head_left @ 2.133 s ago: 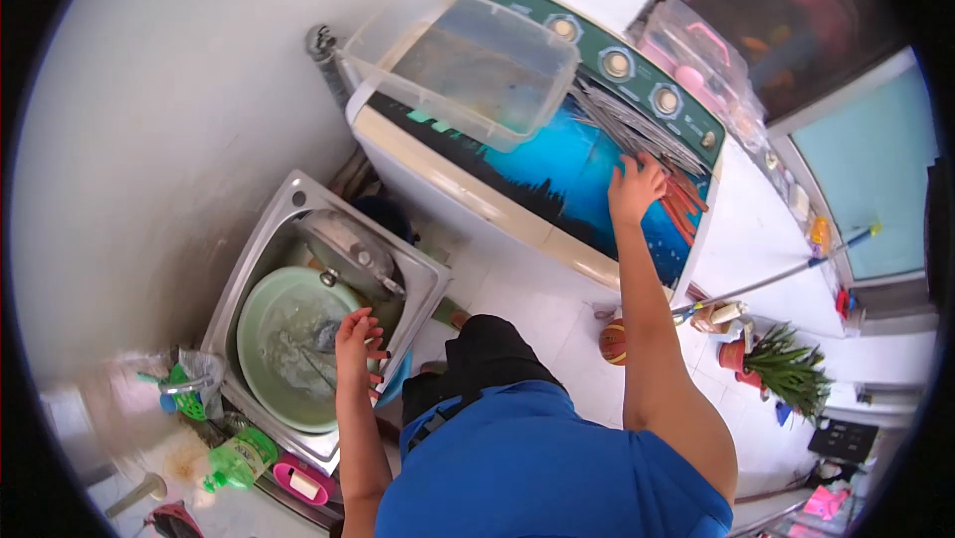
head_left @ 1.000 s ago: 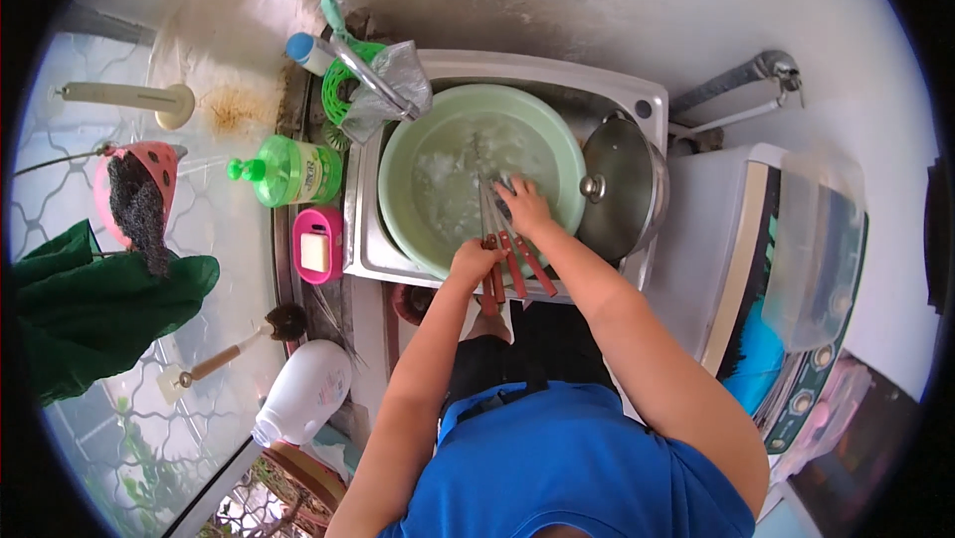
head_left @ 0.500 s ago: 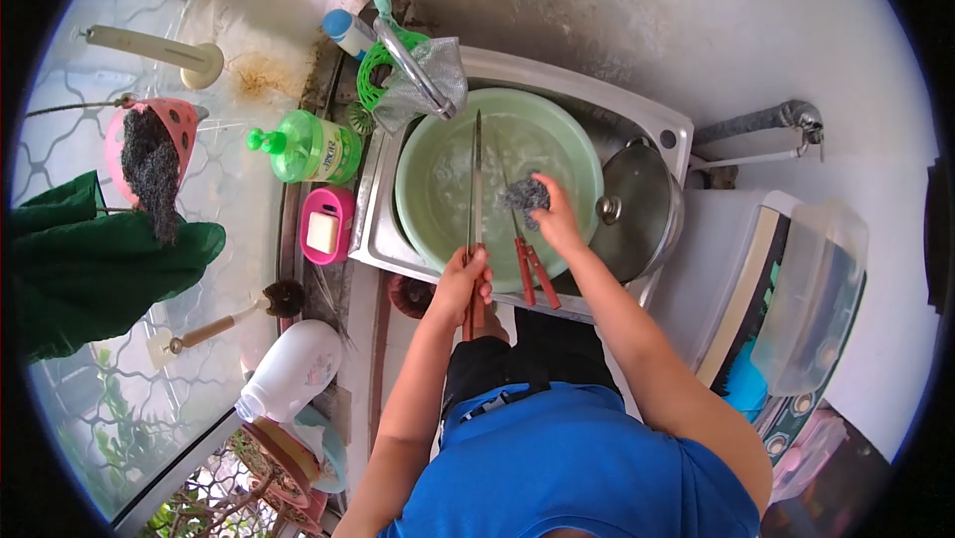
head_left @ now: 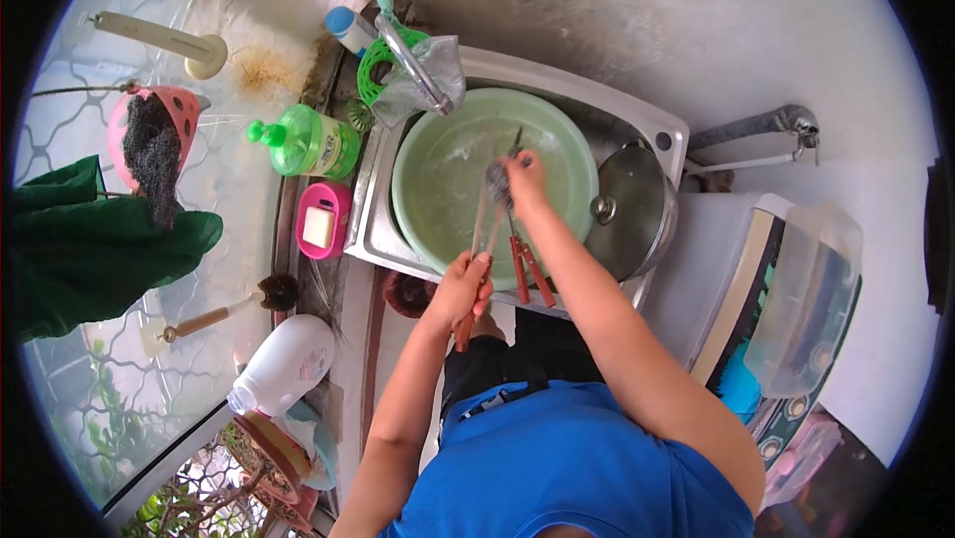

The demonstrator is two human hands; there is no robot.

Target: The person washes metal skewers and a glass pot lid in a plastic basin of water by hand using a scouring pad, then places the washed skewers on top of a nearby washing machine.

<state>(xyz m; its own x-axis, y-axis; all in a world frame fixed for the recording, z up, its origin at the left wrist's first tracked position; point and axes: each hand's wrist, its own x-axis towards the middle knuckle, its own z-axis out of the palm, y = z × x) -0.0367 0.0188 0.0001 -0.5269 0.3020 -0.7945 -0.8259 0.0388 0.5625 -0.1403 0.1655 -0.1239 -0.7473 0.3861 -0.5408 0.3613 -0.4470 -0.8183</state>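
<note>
My left hand point(head_left: 464, 291) is closed around the brown wooden handles of long, thin metal skewers point(head_left: 464, 332), their shafts pointing away over the basin. A grey steel wool scourer point(head_left: 498, 180) is pinched in my right hand point(head_left: 528, 183) and presses on the far part of the shafts. My fingers and the scourer partly hide the tips. Beneath both hands stands a round, pale green basin point(head_left: 423, 205) holding water. More skewers point(head_left: 519, 271) with red-brown handles lean on its near rim, just right of my left hand.
The basin sits in a steel sink point(head_left: 366, 230), below a faucet point(head_left: 416, 71). To its right is a pot with a glass lid point(head_left: 637, 195). On the left ledge are a green soap bottle point(head_left: 316, 145), a pink soap dish point(head_left: 341, 218) and a white bottle point(head_left: 288, 364).
My right hand has moved left and away from me, bringing the scourer onto the held skewers. Their shafts have spread slightly apart and tilted right. My left hand keeps its grip in nearly the same place.
</note>
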